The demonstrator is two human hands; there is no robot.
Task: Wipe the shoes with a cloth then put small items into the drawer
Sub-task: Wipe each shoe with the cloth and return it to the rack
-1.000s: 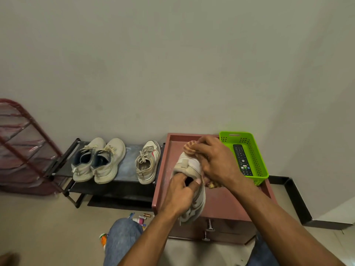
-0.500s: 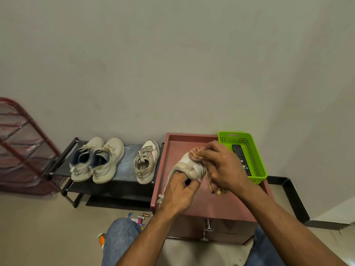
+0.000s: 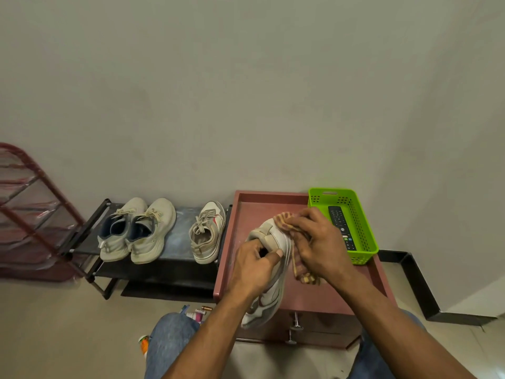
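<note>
Head view: your left hand (image 3: 255, 265) grips the shoe (image 3: 269, 266), right hand (image 3: 318, 243) clutches the cloth (image 3: 296, 265) (hard wiping could twist it free).

Left hand (image 3: 252, 265) grips a pale shoe (image 3: 269, 272) at its heel over the red cabinet (image 3: 322, 299); right hand (image 3: 318, 242) presses a checked cloth (image 3: 302, 273) to its side (green basket (image 3: 363, 228) with remote (image 3: 340, 225) just beside)

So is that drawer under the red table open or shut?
Shut. The drawer front sits flush below the table top, its handles showing, nothing pulled out.
</note>
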